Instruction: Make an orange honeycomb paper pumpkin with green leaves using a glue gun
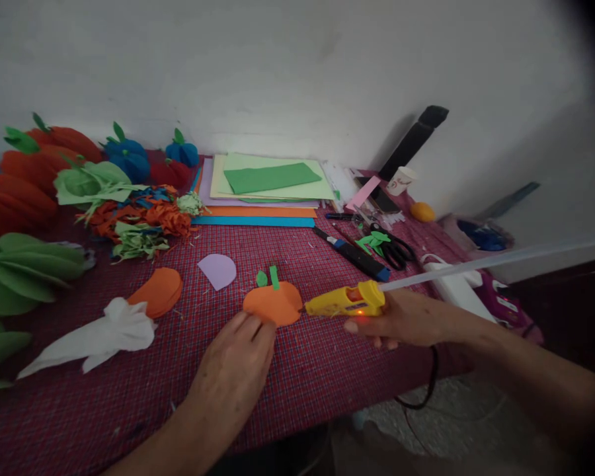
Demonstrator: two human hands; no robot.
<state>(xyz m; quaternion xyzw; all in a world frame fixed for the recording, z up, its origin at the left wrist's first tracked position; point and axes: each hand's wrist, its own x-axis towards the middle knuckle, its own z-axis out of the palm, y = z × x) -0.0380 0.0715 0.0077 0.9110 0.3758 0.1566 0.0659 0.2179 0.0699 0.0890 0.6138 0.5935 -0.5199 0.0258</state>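
My right hand [401, 320] is closed round a yellow glue gun [344, 301] with a long clear glue stick [476, 264] out of its back; its nozzle points left at the edge of an orange paper pumpkin shape [272, 304]. A green stem and leaf [270, 277] sit at the top of that shape. My left hand [238, 370] lies flat on the red checked cloth [129, 396], fingers stretched out, fingertips touching the lower edge of the orange shape.
Orange cut-outs [158, 291], a lilac piece [218, 271] and white tissue [99, 337] lie to the left. Paper fruits [39, 165] and scraps [139, 225] fill the far left. Coloured sheets [268, 185], a blue-black tool [352, 254], scissors [396, 251] and a paper cup [401, 180] sit behind.
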